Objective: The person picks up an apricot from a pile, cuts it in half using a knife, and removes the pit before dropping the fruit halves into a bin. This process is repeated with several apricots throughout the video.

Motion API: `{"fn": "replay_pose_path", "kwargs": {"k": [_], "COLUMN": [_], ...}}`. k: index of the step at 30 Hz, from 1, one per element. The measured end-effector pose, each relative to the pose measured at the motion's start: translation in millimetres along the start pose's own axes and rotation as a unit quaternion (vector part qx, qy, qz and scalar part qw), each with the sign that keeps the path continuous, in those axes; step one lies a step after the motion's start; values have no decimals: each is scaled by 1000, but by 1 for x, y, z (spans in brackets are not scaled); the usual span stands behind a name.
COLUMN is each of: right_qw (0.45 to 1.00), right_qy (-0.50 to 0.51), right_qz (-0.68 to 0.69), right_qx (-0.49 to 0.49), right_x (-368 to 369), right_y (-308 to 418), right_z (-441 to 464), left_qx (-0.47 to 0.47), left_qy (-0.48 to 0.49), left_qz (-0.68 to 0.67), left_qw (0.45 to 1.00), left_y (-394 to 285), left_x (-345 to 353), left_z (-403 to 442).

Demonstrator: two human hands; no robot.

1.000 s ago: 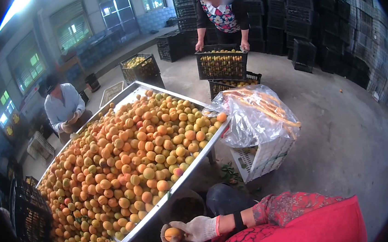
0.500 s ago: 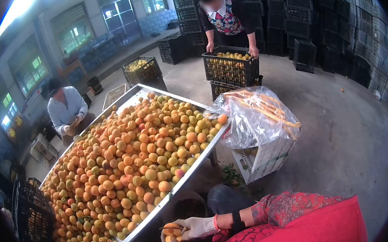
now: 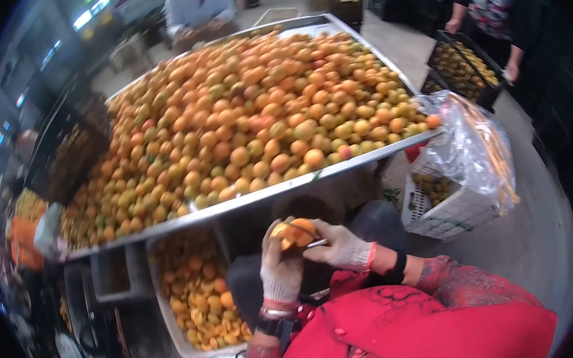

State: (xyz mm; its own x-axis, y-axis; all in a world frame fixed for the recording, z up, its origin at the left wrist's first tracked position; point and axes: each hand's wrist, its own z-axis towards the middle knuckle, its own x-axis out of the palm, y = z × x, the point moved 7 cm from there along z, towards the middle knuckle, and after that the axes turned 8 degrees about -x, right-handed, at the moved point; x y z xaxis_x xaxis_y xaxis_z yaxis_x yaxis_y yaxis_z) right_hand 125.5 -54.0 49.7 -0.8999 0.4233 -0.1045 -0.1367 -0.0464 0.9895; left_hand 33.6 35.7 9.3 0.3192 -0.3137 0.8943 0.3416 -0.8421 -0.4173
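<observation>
In front of my red top, both gloved hands meet at an orange apricot (image 3: 301,231) that looks split, with pale flesh showing. My left hand (image 3: 282,269) is closed around its left side. My right hand (image 3: 341,246) is closed on a thin tool (image 3: 317,243) with a shiny metal part, which touches the fruit; its exact kind is unclear. Just beyond the hands, a tilted metal-rimmed table (image 3: 261,196) bears a heap of whole apricots (image 3: 247,114). Below left, a pale tub (image 3: 164,312) contains apricot halves (image 3: 206,312).
A white crate (image 3: 450,222) with fruit and a plastic bag (image 3: 464,139) stands at the right. A black crate (image 3: 69,147) leans at the table's left end. One person (image 3: 198,9) sits across; another (image 3: 489,4) grips a black fruit crate (image 3: 466,71).
My view has swung left and down, bringing the tub of halves and both forearms into sight. The split apricot remains at my hands. The standing person's crate now appears tilted at the far right.
</observation>
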Motion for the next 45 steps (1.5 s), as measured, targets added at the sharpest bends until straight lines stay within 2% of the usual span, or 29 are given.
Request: {"fn": "replay_pose_path", "kwargs": {"k": [1,3,9,15,20,21,23,24,26,28,29,30,31,32,33,35,39,40,45], "right_qw": [998,984,909,848,787,771,780,783,892,971,982,996,987,971,963,951,935,934,951], "right_qy": [9,-2,62,136,195,205,225,234,151,36,-18,-61,-105,-160,-171,-197,-203,-191,-185], "right_qz": [-54,-128,-356,-439,-532,-552,-547,-545,-388,-173,-122,-4,116,177,207,211,231,239,84], "right_qx": [-19,-121,-207,-264,-245,-244,-207,-189,-174,-158,-145,-59,27,20,-42,-112,-175,-186,-235], "right_x": [2,8,23,34,35,36,30,27,14,-3,-17,-25,-29,-30,-31,-30,-19,-16,-21], "right_y": [2,-1,11,25,36,40,42,43,58,74,62,58,58,65,68,77,74,75,67], "right_z": [-1,1,1,2,-1,-2,-3,-2,4,8,10,14,17,23,30,37,40,38,26], "left_qx": [18,22,-6,-80,-117,-124,-137,-115,-100,-77,-78,-80,-82,-85,-85,-78,-123,-113,-110], "left_qy": [-2,-13,-34,-57,-86,-66,-25,-91,-88,-95,-78,-60,-41,-42,-34,-21,-12,19,19], "left_qz": [-3,-32,-116,-154,-194,-211,-243,-221,-157,-78,-41,-3,35,42,54,77,97,83,104], "left_qw": [1000,999,993,983,970,967,960,964,979,989,993,995,995,995,994,994,988,990,988], "left_y": [-1,0,8,13,24,28,34,32,26,15,12,9,7,5,7,7,11,11,15], "left_x": [-1,-8,-22,-13,-18,-24,-35,-40,-35,-13,-3,5,13,20,21,23,24,29,28], "left_z": [1,0,2,-6,-8,-7,-3,-3,-7,-15,-16,-16,-17,-20,-20,-21,-24,-24,-25]}}
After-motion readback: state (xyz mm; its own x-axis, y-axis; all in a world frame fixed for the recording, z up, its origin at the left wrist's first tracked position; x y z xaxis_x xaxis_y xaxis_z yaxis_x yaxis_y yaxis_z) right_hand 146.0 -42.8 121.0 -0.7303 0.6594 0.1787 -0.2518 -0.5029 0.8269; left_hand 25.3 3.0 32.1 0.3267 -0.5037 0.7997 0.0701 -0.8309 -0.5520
